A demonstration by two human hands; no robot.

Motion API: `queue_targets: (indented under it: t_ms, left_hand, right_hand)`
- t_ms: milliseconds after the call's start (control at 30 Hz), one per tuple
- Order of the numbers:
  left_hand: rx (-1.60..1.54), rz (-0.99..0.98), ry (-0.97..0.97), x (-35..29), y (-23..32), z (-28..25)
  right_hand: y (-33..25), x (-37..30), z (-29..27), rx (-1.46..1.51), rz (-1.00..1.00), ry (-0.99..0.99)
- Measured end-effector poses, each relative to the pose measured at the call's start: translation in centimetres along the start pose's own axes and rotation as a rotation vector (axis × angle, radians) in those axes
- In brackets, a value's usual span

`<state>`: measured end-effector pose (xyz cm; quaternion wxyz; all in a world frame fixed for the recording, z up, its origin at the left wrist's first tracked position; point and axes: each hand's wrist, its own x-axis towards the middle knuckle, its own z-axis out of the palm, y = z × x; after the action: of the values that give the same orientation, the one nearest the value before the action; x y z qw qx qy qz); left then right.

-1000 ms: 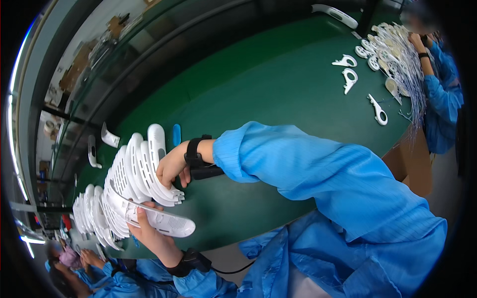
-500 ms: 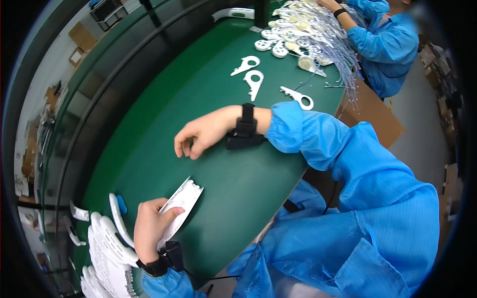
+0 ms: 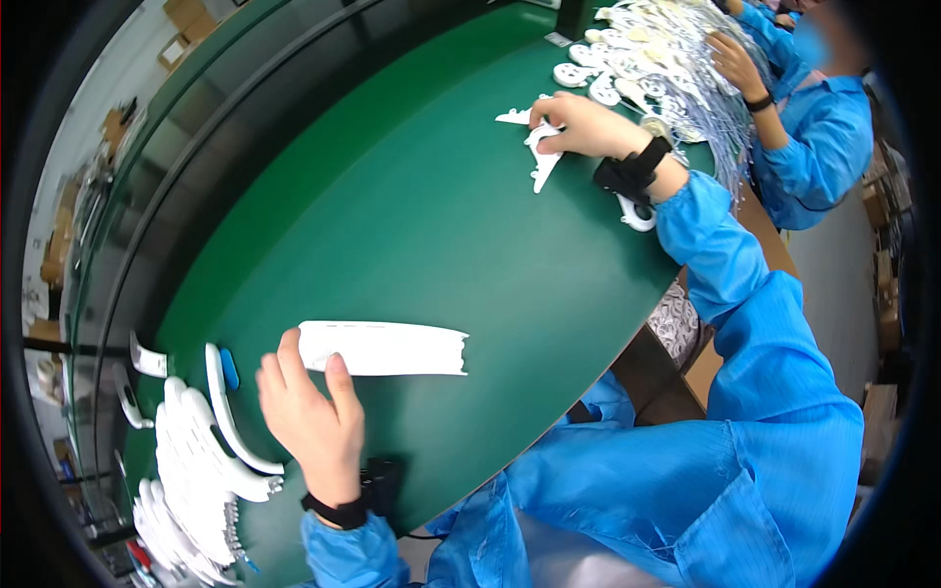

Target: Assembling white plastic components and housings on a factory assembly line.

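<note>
On the table [image 3: 421,235], a notched white cover [image 3: 402,348] lies at the spread-fingered left hand [image 3: 316,421], the right hand [image 3: 593,127] curled over a far ringed piece [image 3: 545,171], pinch unclear.

To my right, I see a person in blue [image 3: 818,162] near a brown cardboard box [image 3: 774,240]. A small blue piece [image 3: 229,368] lies left on my green table [image 3: 412,245].

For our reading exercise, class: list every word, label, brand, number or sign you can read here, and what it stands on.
No readable text anywhere.
Small pale label-like patch by the dark post: too small to read.
White panel at the left hand: no lettering visible.
White ring-ended part at the right hand: none visible, partly covered.
</note>
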<state>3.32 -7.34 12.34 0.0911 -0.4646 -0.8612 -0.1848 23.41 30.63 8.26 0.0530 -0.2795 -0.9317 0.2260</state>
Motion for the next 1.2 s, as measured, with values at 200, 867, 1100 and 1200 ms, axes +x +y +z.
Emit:
queue_targets:
  t_ms: [200, 867, 1100, 1200]
  left_hand:
    - [-0.156, -0.466, -0.372, 0.4, 1.8, 0.9]
    - [0.162, 0.509, -0.179, 0.2, -2.0, 2.1]
    - [0.073, 0.433, -0.161, 1.1, -3.8, -0.7]
    - [-0.032, 0.356, -0.121, 0.3, -3.6, 0.8]
  right_hand:
    - [-0.1, 1.9, 0.9, 0.06, -0.111, -0.089]
    - [-15.1, 2.1, 6.2, 0.885, -0.247, -0.433]
    - [-19.0, 1.0, 9.1, 0.741, -0.299, -0.563]
    - [-18.8, 1.0, 9.5, 0.751, -0.341, -0.641]
